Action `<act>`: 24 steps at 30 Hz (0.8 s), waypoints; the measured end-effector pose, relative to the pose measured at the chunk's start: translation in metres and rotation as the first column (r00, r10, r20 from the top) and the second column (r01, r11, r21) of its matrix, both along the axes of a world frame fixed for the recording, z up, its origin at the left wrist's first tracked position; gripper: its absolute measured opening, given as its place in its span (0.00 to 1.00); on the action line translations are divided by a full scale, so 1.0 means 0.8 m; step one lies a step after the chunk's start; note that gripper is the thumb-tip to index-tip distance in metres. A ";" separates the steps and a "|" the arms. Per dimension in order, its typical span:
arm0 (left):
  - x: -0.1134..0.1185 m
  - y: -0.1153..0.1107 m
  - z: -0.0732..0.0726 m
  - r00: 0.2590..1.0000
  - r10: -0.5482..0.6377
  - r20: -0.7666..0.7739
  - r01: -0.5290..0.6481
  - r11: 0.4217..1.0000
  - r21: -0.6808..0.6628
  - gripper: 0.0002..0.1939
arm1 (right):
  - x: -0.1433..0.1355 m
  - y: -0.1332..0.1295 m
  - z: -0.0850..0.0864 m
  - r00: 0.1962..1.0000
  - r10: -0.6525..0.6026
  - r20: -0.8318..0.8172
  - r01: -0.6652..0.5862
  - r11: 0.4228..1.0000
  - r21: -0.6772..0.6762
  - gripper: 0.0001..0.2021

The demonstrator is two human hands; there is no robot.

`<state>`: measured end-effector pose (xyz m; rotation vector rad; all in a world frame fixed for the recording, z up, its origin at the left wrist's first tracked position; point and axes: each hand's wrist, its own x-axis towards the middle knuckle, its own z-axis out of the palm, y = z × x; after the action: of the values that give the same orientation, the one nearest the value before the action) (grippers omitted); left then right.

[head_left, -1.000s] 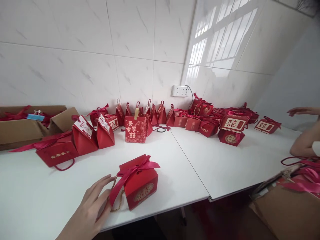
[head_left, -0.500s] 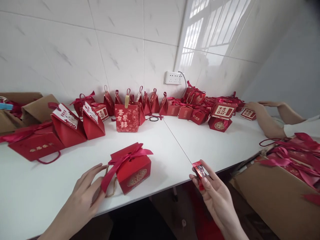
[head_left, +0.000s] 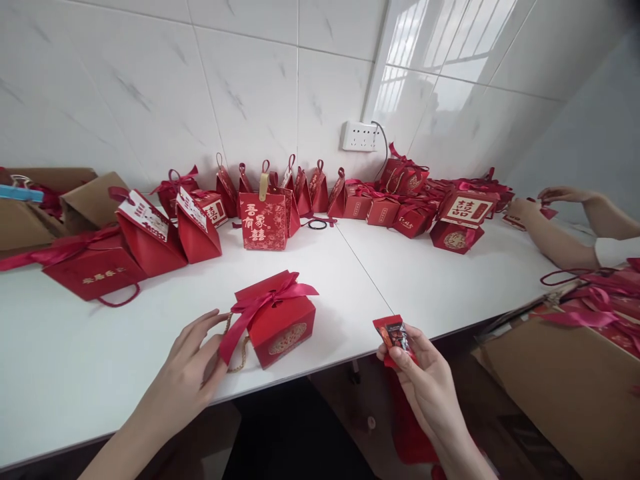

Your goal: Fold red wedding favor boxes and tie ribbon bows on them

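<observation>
A red gift box (head_left: 283, 323) with a pink ribbon bow (head_left: 273, 297) and a gold oval pattern stands near the table's front edge. At its left side is my left hand (head_left: 193, 360), fingers bent and apart, beside the ribbon's hanging tail and a gold cord handle (head_left: 243, 353). The ribbon tail partly hides the thumb side. My right hand (head_left: 417, 373) is closed on a small shiny red and black packet (head_left: 396, 335), pinched between thumb and fingers above the front edge, to the right of the box.
Red gift boxes and bags (head_left: 265, 220) line the back of the white table (head_left: 175, 327). An open carton (head_left: 565, 380) of red boxes stands at the right. Another person's arms (head_left: 565, 233) reach over the far right, handling a red box. A black ring (head_left: 317, 225) lies behind.
The view has shifted, so the scene sits slightly higher and further right. My right hand has turned the packet, showing more of its face. My left hand stays beside the box.
</observation>
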<state>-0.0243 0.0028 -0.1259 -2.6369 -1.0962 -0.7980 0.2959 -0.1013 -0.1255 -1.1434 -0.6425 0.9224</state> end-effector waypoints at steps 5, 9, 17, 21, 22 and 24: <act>-0.001 -0.001 -0.001 1.000 -0.013 -0.009 0.013 1.000 -0.013 0.09 | -0.005 -0.002 -0.004 0.981 0.023 0.192 -0.014 0.999 -0.047 0.12; -0.001 0.002 -0.003 1.000 -0.013 -0.007 0.013 1.000 -0.018 0.11 | -0.009 -0.005 -0.015 0.875 -0.145 0.462 0.161 0.987 0.005 0.14; -0.003 0.002 -0.006 1.000 0.012 0.029 -0.011 0.999 -0.039 0.12 | 0.025 -0.018 -0.058 0.516 0.240 0.822 -0.381 0.924 -0.030 0.09; 0.000 -0.004 -0.001 0.999 0.022 0.036 -0.021 0.999 -0.024 0.11 | 0.083 -0.026 -0.101 0.438 0.389 0.810 -0.385 0.896 -0.222 0.10; 0.001 -0.004 -0.001 0.999 0.024 0.040 -0.023 1.000 -0.021 0.11 | 0.099 -0.021 -0.111 0.451 0.397 0.799 -0.357 0.901 -0.247 0.09; 0.002 -0.005 0.000 0.999 0.031 0.040 -0.030 0.999 -0.022 0.12 | 0.125 -0.005 -0.121 0.573 0.281 0.770 -0.212 0.958 -0.192 0.05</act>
<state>-0.0224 -0.0014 -0.1261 -2.6258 -1.1585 -0.8418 0.3958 -0.1055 -0.2222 -1.5684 -1.5513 0.6255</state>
